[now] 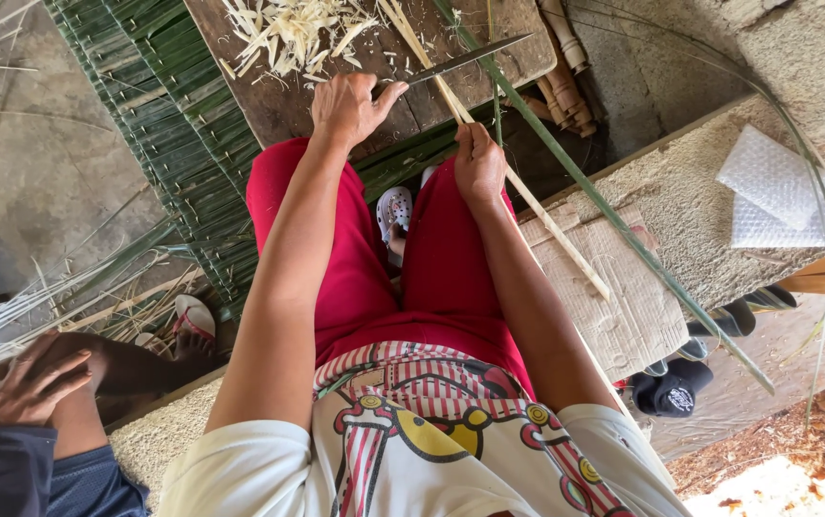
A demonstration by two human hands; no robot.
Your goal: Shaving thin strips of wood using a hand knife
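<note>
My left hand (347, 107) grips the handle of a long dark knife (465, 59), whose blade points right across a wooden board (273, 96). A thin pale stick (561, 239) runs diagonally from the board down to my right side, and my right hand (478, 165) is closed around it just below the blade. The blade's edge lies against the stick. Pale shavings (293, 33) are piled on the board beyond my left hand. I sit in red trousers (345, 278), one foot in a white clog (394, 211) showing between my knees.
A woven green leaf mat (163, 134) lies under the board. A long green leaf rib (623, 235) crosses a piece of cardboard (623, 297) on a concrete ledge with bubble wrap (776, 191). Another person's hand (20, 383) and sandalled foot (192, 316) are at lower left.
</note>
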